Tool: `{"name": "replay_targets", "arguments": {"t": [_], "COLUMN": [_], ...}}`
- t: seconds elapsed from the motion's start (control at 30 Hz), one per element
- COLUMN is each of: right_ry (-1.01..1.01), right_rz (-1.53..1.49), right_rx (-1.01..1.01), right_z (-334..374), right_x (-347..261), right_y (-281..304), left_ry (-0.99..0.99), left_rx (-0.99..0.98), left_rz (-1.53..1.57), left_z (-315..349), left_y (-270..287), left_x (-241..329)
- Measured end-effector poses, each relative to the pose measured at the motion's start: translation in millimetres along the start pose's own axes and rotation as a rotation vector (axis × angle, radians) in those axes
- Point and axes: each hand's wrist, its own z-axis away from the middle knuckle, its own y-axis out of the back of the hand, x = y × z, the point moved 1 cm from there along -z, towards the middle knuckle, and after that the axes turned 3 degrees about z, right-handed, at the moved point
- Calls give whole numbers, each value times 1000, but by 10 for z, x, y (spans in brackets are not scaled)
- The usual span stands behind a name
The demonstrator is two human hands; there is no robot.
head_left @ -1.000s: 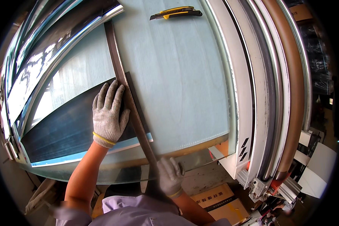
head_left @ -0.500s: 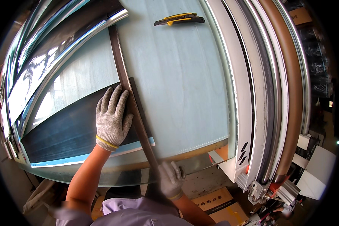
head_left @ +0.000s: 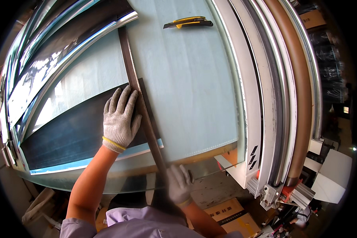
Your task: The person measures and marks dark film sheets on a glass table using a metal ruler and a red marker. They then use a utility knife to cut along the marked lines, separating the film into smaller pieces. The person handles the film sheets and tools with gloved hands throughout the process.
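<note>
My left hand (head_left: 121,117), in a grey knit glove with a yellow cuff band, presses down with fingers outstretched. It lies on a dark film sheet (head_left: 67,139) with a light-blue strip along its near edge, against the left side of a long dark metal straightedge (head_left: 143,113). That straightedge crosses the sheet, and a narrow part of the sheet shows to its right. At the straightedge's near end, past the table edge, my gloved right hand (head_left: 179,184) closes on it; its thumb is hidden and the glove is slightly blurred.
A yellow-and-black utility knife (head_left: 188,22) lies at the far side of the pale glass-topped table (head_left: 194,91). Glossy dark film (head_left: 67,51) is heaped at far left. Long white rails (head_left: 254,91) and a brown roller (head_left: 303,79) run along the right. Cardboard boxes (head_left: 226,210) stand below.
The whole view has shifted slightly. Both hands stay at nearly the same places along the straightedge, and the right hand is less blurred.
</note>
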Motion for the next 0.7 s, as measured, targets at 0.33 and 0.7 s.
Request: {"name": "replay_targets", "arguments": {"t": [0.33, 0.7], "right_ry": [71, 98], "right_rz": [76, -27], "right_rx": [-24, -32], "right_z": [-7, -83], "right_x": [-19, -74], "right_y": [48, 165], "left_ry": [101, 246], "left_rx": [-471, -623], "left_rz": [-151, -243], "left_z": [-187, -349], "left_y": [333, 316], "left_x": [265, 480]}}
